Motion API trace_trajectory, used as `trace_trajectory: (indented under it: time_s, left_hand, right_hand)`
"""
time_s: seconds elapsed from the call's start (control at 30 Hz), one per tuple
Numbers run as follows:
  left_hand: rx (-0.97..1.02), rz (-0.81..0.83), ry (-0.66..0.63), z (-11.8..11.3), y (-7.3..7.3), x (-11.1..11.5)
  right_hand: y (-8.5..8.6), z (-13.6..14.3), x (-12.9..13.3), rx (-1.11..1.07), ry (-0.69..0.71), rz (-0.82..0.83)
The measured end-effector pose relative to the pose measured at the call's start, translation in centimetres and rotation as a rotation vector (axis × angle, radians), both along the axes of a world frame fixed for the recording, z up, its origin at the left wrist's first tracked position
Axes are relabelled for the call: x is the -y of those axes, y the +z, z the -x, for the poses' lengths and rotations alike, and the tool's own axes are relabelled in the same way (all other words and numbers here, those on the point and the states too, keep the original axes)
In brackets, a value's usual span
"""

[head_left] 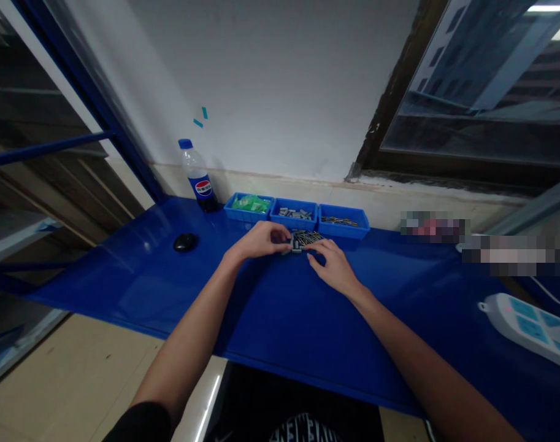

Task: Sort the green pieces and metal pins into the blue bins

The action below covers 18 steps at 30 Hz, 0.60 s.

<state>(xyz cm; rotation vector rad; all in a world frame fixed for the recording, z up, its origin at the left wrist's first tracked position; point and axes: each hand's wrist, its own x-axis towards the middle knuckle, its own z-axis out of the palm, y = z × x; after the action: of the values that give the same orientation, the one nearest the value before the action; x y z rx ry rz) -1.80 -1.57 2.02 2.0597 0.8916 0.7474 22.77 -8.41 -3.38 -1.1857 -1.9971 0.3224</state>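
Note:
My left hand (pixel 263 239) is at the left edge of a small pile on the blue table, its fingers and thumb curled towards each other. What lies between its fingertips, if anything, is too small to make out. From the right, my right hand (pixel 333 265) reaches to the same pile, fingers stretched forward and the thumb apart, fingertips close to the grey pieces. Short grey cylinders (pixel 297 247) make up the near part of the pile. Behind them lie thin, dark and brass-coloured rods (pixel 307 237), perhaps screws or bits.
Behind the pile stand three blue bins: one with green packets (pixel 250 203), one with grey cylinders (pixel 296 213), one with thin metal rods (pixel 339 221). A cola bottle (pixel 199 182) and black mouse (pixel 185 242) are at left. A white power strip (pixel 528 325) lies right.

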Motion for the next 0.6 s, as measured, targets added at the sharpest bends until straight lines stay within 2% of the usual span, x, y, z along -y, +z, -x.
trace_trajectory:
  time_s: [0.13, 0.3, 0.47, 0.6]
  left_hand:
    - [-0.208, -0.021, -0.076, 0.7, -0.9, -0.2]
    - [-0.19, -0.027, -0.081, 0.5, -1.7, -0.6]
    - [0.014, 0.007, -0.023, 0.1, -0.7, -0.1]
    - [0.237, 0.107, -0.008, -1.3, -0.3, 0.6]
  right_hand:
    - [-0.1, 0.2, 0.1, 0.017, -0.002, 0.005]
    - [0.0, 0.0, 0.1, -0.055, -0.029, 0.038]
    - [-0.1, 0.1, -0.2, -0.113, -0.067, 0.051]
    - [-0.2, 0.3, -0.6, -0.375, -0.042, 0.186]
